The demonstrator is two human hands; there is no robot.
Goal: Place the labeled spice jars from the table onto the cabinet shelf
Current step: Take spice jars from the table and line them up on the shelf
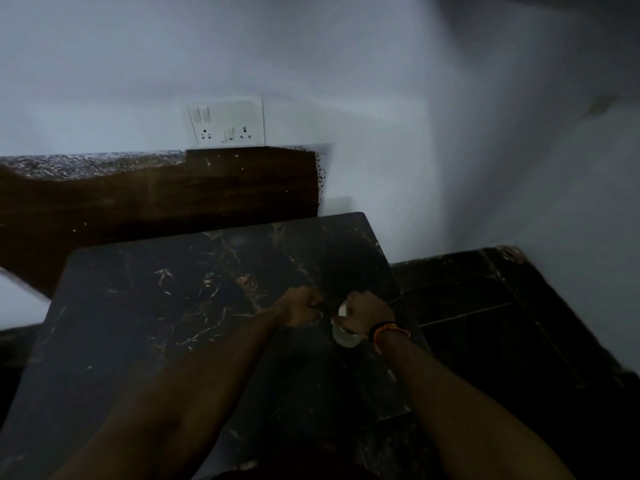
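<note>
The picture is dim and blurred. Both my arms reach over a black marble-patterned table [145, 306]. My right hand [367, 315], with a dark and orange band at the wrist, is closed over a small clear jar [346, 336] with a white label near the table's right edge. My left hand [303, 306] is curled just left of it, fingers closed around something dark and small; what it holds is too blurred to name. No cabinet shelf is in view.
A brown wooden panel [173, 199] and a speckled stone ledge [86, 164] stand behind the table. A white switch and socket plate [227, 121] is on the pale wall. Dark floor tiles [485, 306] lie to the right of the table.
</note>
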